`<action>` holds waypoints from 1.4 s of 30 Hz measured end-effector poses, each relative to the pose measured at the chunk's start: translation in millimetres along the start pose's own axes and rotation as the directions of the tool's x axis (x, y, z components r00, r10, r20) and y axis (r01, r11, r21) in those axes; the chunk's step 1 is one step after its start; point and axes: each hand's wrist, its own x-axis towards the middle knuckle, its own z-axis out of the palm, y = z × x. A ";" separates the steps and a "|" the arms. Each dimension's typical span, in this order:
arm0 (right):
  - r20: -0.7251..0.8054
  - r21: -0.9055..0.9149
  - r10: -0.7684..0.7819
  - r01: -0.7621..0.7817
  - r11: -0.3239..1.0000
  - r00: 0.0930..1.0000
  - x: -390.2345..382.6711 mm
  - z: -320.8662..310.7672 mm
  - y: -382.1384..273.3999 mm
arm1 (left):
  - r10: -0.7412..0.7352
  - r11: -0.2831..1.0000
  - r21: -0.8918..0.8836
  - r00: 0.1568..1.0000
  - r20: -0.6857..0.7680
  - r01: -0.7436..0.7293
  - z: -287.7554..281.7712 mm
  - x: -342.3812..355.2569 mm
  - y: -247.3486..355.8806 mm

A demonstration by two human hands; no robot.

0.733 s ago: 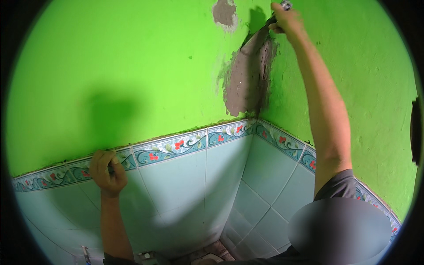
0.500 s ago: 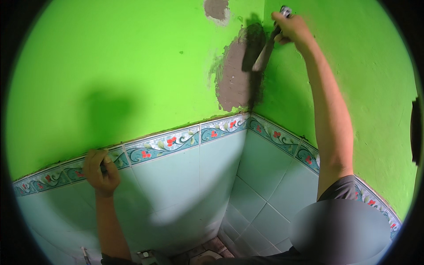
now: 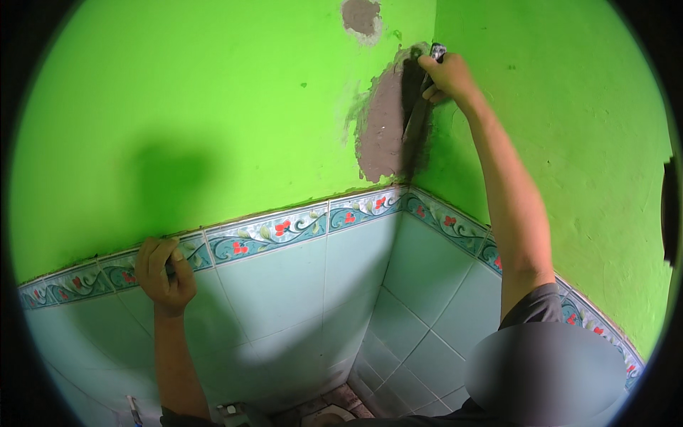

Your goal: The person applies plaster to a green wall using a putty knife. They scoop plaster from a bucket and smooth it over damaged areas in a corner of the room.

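Observation:
High in the corner, my right hand is wrapped round the handle of a putty knife. Its blade slants downward against a brown-grey patch of filler on the left wall, beside the corner; shadow makes the blade's edge hard to see. The patch has ragged edges and ends just above the tile border. Far to the left, my left hand is raised with curled fingers in front of the floral tile border. Something dark shows within its curl, too shaded to name.
Bright green painted walls meet at the corner above pale turquoise tiles. A smaller filler patch lies higher up. A dark object stands at the right rim. Brownish floor shows below; a blurred grey oval covers the lower right.
My right hand has brought the putty knife down and left, closer to the filler patch. My left hand keeps its curled pose by the border. The whole view has shifted slightly.

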 end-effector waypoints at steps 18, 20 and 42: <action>-0.114 0.010 -0.067 0.068 0.998 0.991 63.4 -37.1 -70.8 | -0.007 0.998 0.063 1.000 0.023 0.005 -4.7 -2.1 0.8; -0.183 -0.002 -0.082 0.083 0.997 0.980 58.3 -58.6 -84.9 | -0.007 0.999 0.042 1.000 0.008 0.006 -2.1 -1.7 1.6; -0.056 0.116 -0.082 0.088 0.989 0.995 -16.7 -2.4 -10.2 | 0.001 0.999 0.032 1.000 -0.007 -0.001 0.4 -5.3 -3.0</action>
